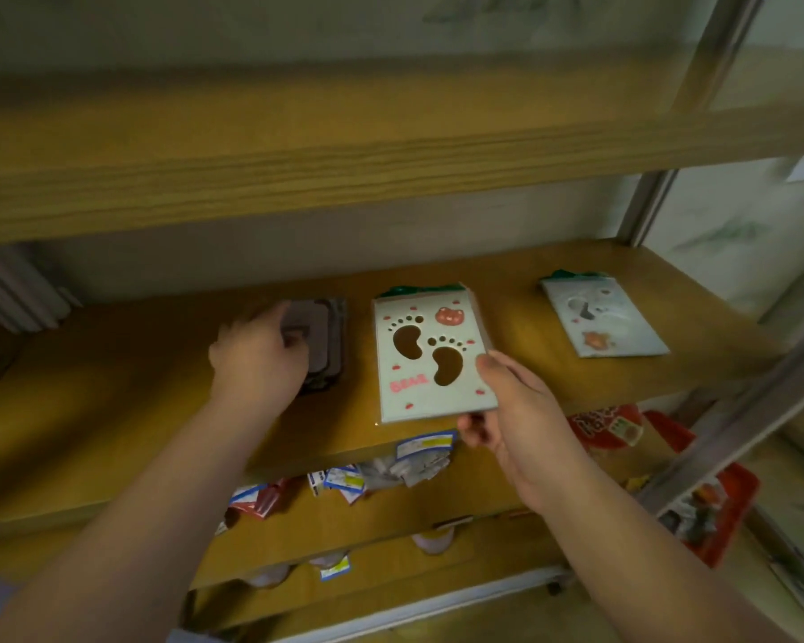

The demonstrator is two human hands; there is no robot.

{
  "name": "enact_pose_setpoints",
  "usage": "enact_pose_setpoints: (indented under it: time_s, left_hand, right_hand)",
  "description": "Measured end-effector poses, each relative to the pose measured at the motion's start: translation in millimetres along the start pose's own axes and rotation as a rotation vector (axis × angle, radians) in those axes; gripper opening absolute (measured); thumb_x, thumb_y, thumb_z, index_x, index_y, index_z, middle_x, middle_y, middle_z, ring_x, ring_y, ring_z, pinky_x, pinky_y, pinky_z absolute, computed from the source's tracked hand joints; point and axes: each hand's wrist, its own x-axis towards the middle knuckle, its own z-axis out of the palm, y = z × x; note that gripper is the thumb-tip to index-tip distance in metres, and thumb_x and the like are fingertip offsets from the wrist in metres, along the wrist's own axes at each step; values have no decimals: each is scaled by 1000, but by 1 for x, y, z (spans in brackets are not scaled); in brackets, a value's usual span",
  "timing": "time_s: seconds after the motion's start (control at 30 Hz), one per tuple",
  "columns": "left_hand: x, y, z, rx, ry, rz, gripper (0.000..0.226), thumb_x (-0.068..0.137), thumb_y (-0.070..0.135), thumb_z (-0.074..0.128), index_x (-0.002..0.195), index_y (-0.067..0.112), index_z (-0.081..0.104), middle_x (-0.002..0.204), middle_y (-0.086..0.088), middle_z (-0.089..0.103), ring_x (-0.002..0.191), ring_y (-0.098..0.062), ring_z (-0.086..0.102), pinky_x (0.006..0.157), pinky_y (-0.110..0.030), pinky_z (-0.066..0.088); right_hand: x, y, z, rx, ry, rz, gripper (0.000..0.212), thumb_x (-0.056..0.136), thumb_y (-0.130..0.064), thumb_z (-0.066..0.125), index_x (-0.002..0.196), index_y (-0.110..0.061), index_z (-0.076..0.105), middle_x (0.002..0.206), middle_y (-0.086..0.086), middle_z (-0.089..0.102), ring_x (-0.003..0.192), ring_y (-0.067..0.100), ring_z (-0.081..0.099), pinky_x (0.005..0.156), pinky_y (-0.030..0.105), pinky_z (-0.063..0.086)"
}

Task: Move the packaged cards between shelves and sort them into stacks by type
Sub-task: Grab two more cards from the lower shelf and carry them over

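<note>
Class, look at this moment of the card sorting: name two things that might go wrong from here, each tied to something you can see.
1. The right hand pinches the footprint card only at its lower right corner, so it may tilt or slip.
2. The left hand grips the dark stack, whose cards already sit unevenly; pulling could scatter them.
</note>
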Motion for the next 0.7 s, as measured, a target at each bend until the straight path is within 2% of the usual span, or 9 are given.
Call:
enact_pose_setpoints:
  time_s: [0.1, 0.2, 0.27, 0.33, 0.43, 0.53, 0.7]
  left_hand:
    - [-15, 31, 4, -110, 64, 113, 42, 88, 15, 64, 130, 18, 66, 143, -11, 57, 122, -43, 53, 101, -48, 41]
    - [-27, 61, 12, -206, 87, 233, 37, 88, 12, 67, 125, 13, 69, 138, -11, 60, 125, -35, 54, 105, -50, 42]
    - [-32, 78, 21, -238, 59, 264, 44, 89, 15, 66, 133, 15, 62, 141, -9, 58, 129, -31, 50, 109, -44, 39]
    - [-36, 91, 29, -259, 40, 272, 52, 89, 15, 66, 139, 16, 56, 142, -8, 55, 132, -28, 47, 107, -36, 34]
    - [-39, 110, 37, -276, 10, 269, 55, 84, 13, 65, 138, 15, 56, 140, -9, 55, 129, -26, 48, 105, -33, 34]
    - [-40, 127, 43, -277, -30, 301, 51, 83, 11, 65, 133, 15, 60, 136, -8, 58, 126, -25, 51, 101, -31, 36]
    - [-45, 154, 51, -281, -62, 305, 42, 84, 16, 66, 126, 20, 65, 127, -3, 63, 117, -26, 55, 95, -44, 47]
  right_hand:
    - [8, -5, -18, 3, -41, -1, 25, 100, -34, 57, 121, -22, 63, 87, 11, 75, 58, 17, 61, 47, 26, 47]
    - [14, -14, -40, -59, -46, -69, 17, 101, -34, 54, 113, -29, 66, 85, 7, 76, 60, 18, 63, 46, 25, 46]
    - [18, -24, -57, -142, -14, -133, 14, 103, -32, 51, 108, -34, 64, 85, 3, 76, 59, 17, 64, 45, 24, 46]
    - [24, -36, -79, -271, 51, -172, 15, 104, -32, 49, 113, -31, 60, 87, -3, 76, 60, 14, 66, 47, 23, 48]
    - [35, -56, -118, -425, 135, -191, 17, 103, -34, 49, 116, -31, 60, 88, -5, 74, 59, 4, 64, 49, 17, 47]
    - [48, -75, -155, -489, 171, -173, 18, 103, -36, 50, 115, -29, 62, 84, -3, 72, 58, 4, 61, 50, 18, 46]
    - [80, -94, -198, -653, 242, -160, 22, 104, -36, 47, 115, -27, 63, 79, -2, 72, 59, 9, 61, 52, 26, 50]
